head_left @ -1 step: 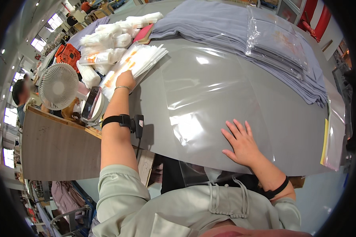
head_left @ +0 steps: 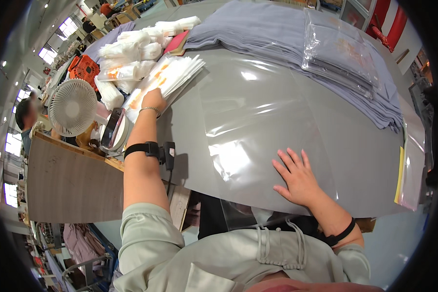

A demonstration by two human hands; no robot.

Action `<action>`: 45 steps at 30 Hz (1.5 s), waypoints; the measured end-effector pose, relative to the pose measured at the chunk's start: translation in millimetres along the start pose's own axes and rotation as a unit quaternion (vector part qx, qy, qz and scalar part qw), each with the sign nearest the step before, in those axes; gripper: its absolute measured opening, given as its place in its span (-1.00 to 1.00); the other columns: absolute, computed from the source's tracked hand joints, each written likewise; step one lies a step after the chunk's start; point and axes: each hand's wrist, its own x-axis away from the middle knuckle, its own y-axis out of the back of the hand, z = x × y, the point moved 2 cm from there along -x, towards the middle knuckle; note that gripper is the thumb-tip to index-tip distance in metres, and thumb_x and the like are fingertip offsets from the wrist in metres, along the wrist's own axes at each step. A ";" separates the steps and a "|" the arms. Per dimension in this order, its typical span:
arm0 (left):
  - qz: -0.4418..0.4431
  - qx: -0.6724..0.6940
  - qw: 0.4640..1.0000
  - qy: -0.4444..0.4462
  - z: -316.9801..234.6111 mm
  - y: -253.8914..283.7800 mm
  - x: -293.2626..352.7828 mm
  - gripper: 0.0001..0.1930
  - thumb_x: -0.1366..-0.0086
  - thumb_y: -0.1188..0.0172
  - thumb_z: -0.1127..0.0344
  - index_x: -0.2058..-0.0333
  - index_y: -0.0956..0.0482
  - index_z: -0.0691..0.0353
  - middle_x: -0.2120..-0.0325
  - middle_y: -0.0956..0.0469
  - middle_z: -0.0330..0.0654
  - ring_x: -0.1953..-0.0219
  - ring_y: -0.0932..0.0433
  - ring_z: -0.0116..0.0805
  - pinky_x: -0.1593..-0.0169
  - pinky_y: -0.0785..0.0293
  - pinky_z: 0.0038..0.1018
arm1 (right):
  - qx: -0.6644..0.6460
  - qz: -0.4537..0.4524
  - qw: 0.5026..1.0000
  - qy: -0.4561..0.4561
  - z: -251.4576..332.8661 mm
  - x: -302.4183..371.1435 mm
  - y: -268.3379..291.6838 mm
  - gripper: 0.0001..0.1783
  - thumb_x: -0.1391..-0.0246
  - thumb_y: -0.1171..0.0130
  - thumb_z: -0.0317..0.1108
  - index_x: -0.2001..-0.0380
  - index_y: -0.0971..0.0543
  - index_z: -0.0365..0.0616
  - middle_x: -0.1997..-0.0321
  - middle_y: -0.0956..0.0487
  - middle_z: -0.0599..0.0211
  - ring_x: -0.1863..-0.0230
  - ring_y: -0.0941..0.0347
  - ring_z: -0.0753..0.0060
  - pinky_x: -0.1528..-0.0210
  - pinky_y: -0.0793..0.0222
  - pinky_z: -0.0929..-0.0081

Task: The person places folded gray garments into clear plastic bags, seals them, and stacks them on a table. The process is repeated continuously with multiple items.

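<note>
A fanned stack of plastic bags (head_left: 177, 75), whitish with orange print, lies at the left of the table. My left hand (head_left: 153, 100) is on the stack's near end, fingers curled closed onto a bag; its fingertips are hidden from view. A large clear plastic bag (head_left: 263, 109) is spread flat in front of me, with bright glare on it. On its lower right part rests my right hand (head_left: 299, 181), palm down with fingers spread, holding nothing. Black straps go round both forearms, and a small black device sits on the left one.
Folded grey-blue cloth (head_left: 248, 24) is piled along the far side, with clear-bagged folded pieces (head_left: 340, 53) on top. Bundles of white bags (head_left: 136, 46), a white fan (head_left: 73, 107) and a phone (head_left: 113, 127) crowd the left. A person (head_left: 24, 114) is beyond the fan.
My left hand and wrist have shifted very slightly left and toward me on the bag stack. The right hand stays almost in place.
</note>
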 end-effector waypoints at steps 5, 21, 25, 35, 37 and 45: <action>0.049 -0.009 0.994 -0.100 1.7 4.9 3.1 -0.63 -0.05 -0.11 0.33 0.14 -0.49 0.37 0.23 -0.54 0.15 0.10 -0.51 0.00 0.06 -0.44 -0.28 | -0.013 0.008 1.000 -0.011 -0.3 -0.9 0.1 -0.30 0.09 -0.19 0.00 -0.14 -0.33 0.01 -0.30 -0.17 0.19 -0.33 0.02 0.02 -0.30 0.23 -0.15; 0.040 0.101 0.993 -0.046 34.7 -12.4 -22.5 -0.55 0.11 -0.14 0.28 0.19 -0.52 0.39 0.32 -0.54 0.22 0.21 -0.53 0.08 0.10 -0.42 -0.28 | -0.015 0.008 1.000 -0.010 -2.1 -2.9 -1.7 -0.29 0.14 -0.23 0.00 -0.12 -0.35 0.03 -0.28 -0.20 0.20 -0.32 0.00 0.01 -0.29 0.22 -0.17; 0.051 0.153 0.987 -0.011 35.2 -3.4 -19.4 -0.57 0.12 -0.14 0.29 0.23 -0.53 0.42 0.35 -0.56 0.17 0.25 -0.55 -0.04 0.11 -0.43 -0.35 | -0.017 0.021 1.000 -0.011 -3.5 -3.3 -1.5 -0.28 0.14 -0.24 0.00 -0.13 -0.35 0.03 -0.28 -0.20 0.20 -0.31 -0.01 0.01 -0.29 0.20 -0.18; -0.069 0.732 0.671 0.093 -7.3 104.7 -72.2 -0.58 -0.03 -0.17 0.37 0.12 -0.41 0.45 0.38 -0.53 -0.09 0.38 -0.56 -0.25 0.31 -0.53 -0.34 | -0.008 0.044 0.999 -0.004 -7.2 -6.2 -1.1 -0.26 0.19 -0.26 0.05 -0.10 -0.37 0.04 -0.26 -0.22 0.18 -0.27 -0.07 0.01 -0.22 0.12 -0.27; -0.136 0.640 0.756 -0.015 -31.0 138.4 -114.7 -0.61 -0.02 -0.18 0.34 0.17 -0.46 0.43 0.38 -0.55 -0.05 0.37 -0.56 -0.22 0.30 -0.52 -0.34 | -0.008 0.052 0.999 0.000 -8.5 -7.3 -0.6 -0.26 0.19 -0.26 0.08 -0.09 -0.37 0.04 -0.25 -0.23 0.18 -0.26 -0.08 0.01 -0.21 0.11 -0.28; -0.229 0.095 0.928 -0.277 -199.9 107.0 -239.1 -0.67 -0.02 -0.13 0.26 0.21 -0.54 0.23 0.32 -0.56 0.12 0.22 -0.53 0.06 0.12 -0.42 -0.20 | -0.052 0.088 0.995 -0.009 -19.1 -8.6 -4.5 -0.34 0.09 -0.13 0.15 -0.10 -0.37 0.18 -0.25 -0.26 0.32 -0.27 -0.10 0.13 -0.20 0.09 -0.26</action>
